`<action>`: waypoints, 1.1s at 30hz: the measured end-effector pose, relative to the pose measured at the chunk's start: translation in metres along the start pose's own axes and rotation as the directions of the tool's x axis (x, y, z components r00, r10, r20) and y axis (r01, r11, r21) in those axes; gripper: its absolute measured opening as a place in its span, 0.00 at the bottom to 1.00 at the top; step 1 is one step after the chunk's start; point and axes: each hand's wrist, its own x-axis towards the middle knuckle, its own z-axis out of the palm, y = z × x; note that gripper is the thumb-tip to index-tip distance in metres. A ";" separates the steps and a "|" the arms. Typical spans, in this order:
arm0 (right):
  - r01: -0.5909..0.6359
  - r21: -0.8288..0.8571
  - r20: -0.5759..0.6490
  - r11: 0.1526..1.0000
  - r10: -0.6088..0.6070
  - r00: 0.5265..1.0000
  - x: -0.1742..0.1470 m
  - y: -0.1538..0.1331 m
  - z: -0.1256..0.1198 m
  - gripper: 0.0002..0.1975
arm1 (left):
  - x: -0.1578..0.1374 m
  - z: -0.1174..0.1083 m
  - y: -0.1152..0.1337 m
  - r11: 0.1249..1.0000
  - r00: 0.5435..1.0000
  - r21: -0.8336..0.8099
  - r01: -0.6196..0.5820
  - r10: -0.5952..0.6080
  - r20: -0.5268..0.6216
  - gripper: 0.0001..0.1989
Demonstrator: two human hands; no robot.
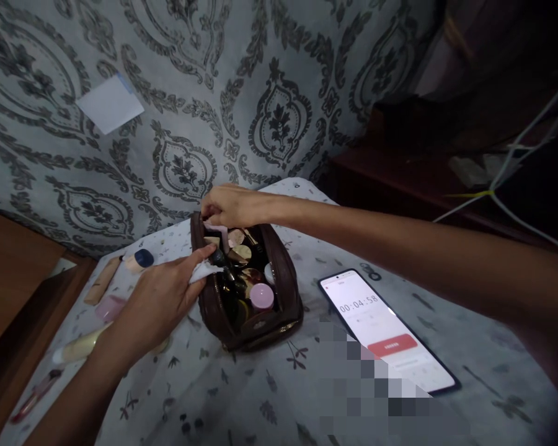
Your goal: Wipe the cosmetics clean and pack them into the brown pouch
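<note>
A brown toiletry bag stands unzipped on the patterned sheet, packed with cosmetics. Inside it show a jar with a pink lid, a round pale piece and several dark or shiny items. My left hand is closed on a crumpled white tissue at the bag's near left side, its thumb over the opening. Above the bag's far left corner, my right hand has its fingers bent down at the rim. A light pink piece shows just below those fingertips; whether they grip it is hidden.
Right of the bag lies a phone with a running timer. To the left lie a beige tube, a dark blue-capped item, a pink item and a pale yellow tube. A patterned wall rises behind; white cables hang right.
</note>
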 end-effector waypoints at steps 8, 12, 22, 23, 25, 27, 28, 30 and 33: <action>0.014 -0.047 0.104 0.999 -0.009 0.995 0.005 -0.002 0.005 0.08 | 0.000 -0.001 0.003 1.000 1.000 0.016 0.001 -0.001 0.014 0.24; 0.055 0.014 0.072 0.998 -0.056 0.996 0.006 0.001 0.006 0.08 | 0.001 0.000 0.003 0.996 1.000 0.089 0.027 -0.028 0.015 0.23; 0.029 0.174 0.171 0.984 -0.059 0.983 0.006 0.012 0.014 0.09 | -0.001 -0.001 0.001 0.998 0.999 -0.047 0.041 -0.042 -0.014 0.22; 0.016 0.181 0.180 0.983 -0.049 0.982 0.005 0.011 0.014 0.09 | -0.001 -0.001 0.001 0.998 0.999 -0.048 0.043 -0.043 -0.014 0.22; 0.008 0.188 0.200 0.982 -0.046 0.979 0.004 0.008 0.012 0.08 | 0.000 -0.001 0.001 0.998 0.999 -0.029 0.051 -0.051 -0.004 0.23; -0.001 0.199 0.216 0.980 -0.043 0.975 0.003 0.005 0.010 0.07 | 0.000 -0.002 0.002 0.998 0.998 0.016 0.061 -0.061 0.013 0.25; -0.009 0.208 0.224 0.978 -0.038 0.974 0.003 0.005 0.010 0.07 | 0.001 -0.002 0.003 0.997 0.998 0.049 0.063 -0.064 0.021 0.26; -0.028 0.236 0.236 0.971 -0.029 0.971 0.004 0.005 0.010 0.08 | 0.002 -0.005 0.005 0.989 0.997 0.132 0.062 -0.067 0.038 0.27; -0.046 0.261 0.264 0.964 -0.026 0.964 0.005 0.008 0.010 0.10 | 0.005 -0.012 0.011 0.966 0.992 0.250 0.065 -0.090 0.091 0.27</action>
